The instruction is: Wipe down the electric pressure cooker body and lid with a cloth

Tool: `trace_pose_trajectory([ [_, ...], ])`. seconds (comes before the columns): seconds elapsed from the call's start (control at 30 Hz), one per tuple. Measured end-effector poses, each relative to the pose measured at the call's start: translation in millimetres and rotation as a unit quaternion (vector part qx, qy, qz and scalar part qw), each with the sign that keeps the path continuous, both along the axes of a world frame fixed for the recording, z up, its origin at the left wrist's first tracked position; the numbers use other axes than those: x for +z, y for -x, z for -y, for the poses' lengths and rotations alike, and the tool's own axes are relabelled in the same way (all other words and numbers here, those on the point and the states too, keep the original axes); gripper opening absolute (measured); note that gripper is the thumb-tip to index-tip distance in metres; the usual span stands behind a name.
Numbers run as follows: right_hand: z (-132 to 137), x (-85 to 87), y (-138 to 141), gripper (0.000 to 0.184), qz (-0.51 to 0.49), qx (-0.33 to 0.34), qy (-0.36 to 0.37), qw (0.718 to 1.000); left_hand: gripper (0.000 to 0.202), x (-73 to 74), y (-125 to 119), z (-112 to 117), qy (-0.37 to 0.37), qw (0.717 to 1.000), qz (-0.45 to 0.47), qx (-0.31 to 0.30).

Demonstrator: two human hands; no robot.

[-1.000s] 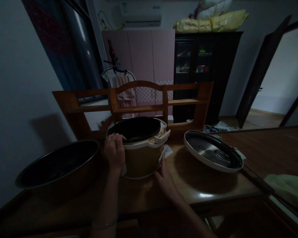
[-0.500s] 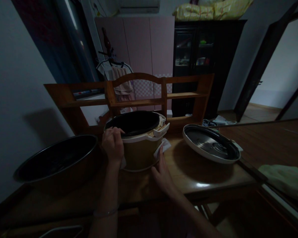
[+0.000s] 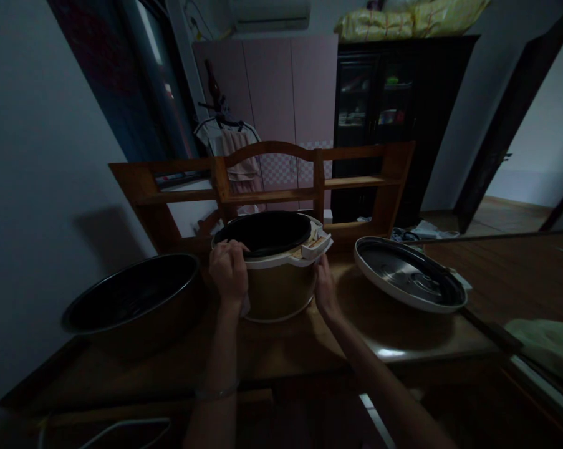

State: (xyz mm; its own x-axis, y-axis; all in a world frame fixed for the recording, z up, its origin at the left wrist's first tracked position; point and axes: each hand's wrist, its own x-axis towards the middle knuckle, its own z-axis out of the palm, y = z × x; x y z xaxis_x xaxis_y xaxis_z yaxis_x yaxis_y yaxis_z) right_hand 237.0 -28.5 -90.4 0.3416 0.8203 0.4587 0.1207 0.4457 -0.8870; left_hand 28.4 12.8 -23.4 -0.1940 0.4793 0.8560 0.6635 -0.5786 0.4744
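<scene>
The electric cooker's body [image 3: 276, 290], gold-brown with a white rim and base, stands on a wooden table. Its dark round inside faces up, and a white latch or handle part juts from the rim at right. My left hand [image 3: 229, 268] is closed over the near-left rim; a pale patch shows below it. My right hand [image 3: 325, 287] presses against the right side under the jutting part, fingers partly hidden. The white cloth seen under it earlier is out of sight now. A dark inner pot [image 3: 131, 296] sits at left, and an upturned round lid [image 3: 409, 277] at right.
A wooden shelf frame [image 3: 269, 198] rises along the table's back edge. The wall [image 3: 42, 206] is close at left. Greenish fabric [image 3: 550, 343] lies on a lower surface at far right. Wardrobes and a clothes stand are farther back.
My right hand has moved up and inward along the cooker's right side, and the white cloth has gone behind it. My left hand keeps its hold on the rim. The view has shifted slightly left.
</scene>
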Motion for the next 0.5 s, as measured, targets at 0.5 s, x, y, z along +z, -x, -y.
trace_pose_trajectory([
  [0.5, 14, -47.7, -2, 0.062, 0.006, 0.004, 0.042, 0.999, 0.052, 17.5, 6, 17, 0.092, 0.982, 0.1, -0.135],
])
